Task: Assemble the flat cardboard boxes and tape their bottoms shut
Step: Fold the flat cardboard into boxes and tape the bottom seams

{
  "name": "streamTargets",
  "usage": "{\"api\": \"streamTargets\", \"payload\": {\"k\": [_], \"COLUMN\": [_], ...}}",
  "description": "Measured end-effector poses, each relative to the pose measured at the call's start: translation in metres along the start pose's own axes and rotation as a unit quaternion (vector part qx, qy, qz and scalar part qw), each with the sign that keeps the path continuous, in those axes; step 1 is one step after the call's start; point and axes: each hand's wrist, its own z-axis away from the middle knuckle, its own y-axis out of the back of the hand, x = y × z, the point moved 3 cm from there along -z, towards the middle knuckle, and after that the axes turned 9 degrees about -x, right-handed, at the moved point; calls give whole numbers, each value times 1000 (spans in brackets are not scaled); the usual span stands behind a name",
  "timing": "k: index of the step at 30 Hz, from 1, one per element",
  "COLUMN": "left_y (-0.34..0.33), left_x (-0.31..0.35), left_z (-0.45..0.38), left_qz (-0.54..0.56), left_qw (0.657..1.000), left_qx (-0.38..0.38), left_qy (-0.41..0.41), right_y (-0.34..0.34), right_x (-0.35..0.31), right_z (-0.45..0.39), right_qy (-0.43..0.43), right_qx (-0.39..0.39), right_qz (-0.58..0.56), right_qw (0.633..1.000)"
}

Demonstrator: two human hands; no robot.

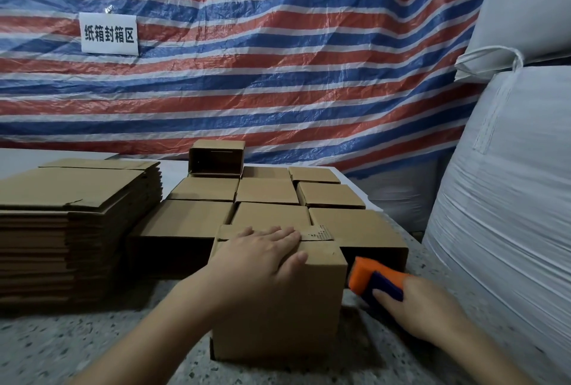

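At lower centre, the left hand [259,256] presses flat, fingers straight, on the closed flaps of an upright cardboard box [278,301]. Just right of it, the right hand [423,310] grasps an orange tape dispenser [375,281], seemingly against the box's side. Flat boxes [71,214] are stacked at left.

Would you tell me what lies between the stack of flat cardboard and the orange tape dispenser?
In the head view, the box being assembled stands between them, with the left hand pressing its top flaps.
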Motion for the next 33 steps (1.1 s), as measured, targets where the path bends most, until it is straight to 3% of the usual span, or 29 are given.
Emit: {"api": "streamTargets", "payload": {"k": [5,8,12,15,17,20,22,24,25,29,33], "left_y": [1,4,12,22,26,28,27,27,27,30,39], "left_x": [0,1,2,-6,-17,-29,-34,-38,-41,-46,-47], "left_z": [0,2,8,15,16,10,5,4,5,5,6], "left_qz": [1,16,137,275,411,635,711,756,767,769,795], "left_qw": [1000,1000,991,961,908,756,679,626,613,613,581], "left_qx": [0,-1,9,26,76,146,157,161,161,142,134], "left_qy": [-3,1,7,24,33,66,92,101,103,115,112], "right_y": [63,109,153,170,175,173,171,171,172,173,173], "right_x": [-15,-39,-79,-112,-130,-152,-164,-172,-176,-184,-190], "right_z": [10,19,21,14,7,-2,-5,-8,-9,-14,-18], "right_qy": [50,100,151,201,202,190,189,179,176,183,184], "right_qx": [78,103,11,-89,-131,-199,-226,-239,-246,-269,-269], "right_qz": [-198,-316,-434,-466,-459,-394,-337,-310,-303,-270,-241], "right_qw": [976,938,888,857,855,877,894,903,904,906,914]}}
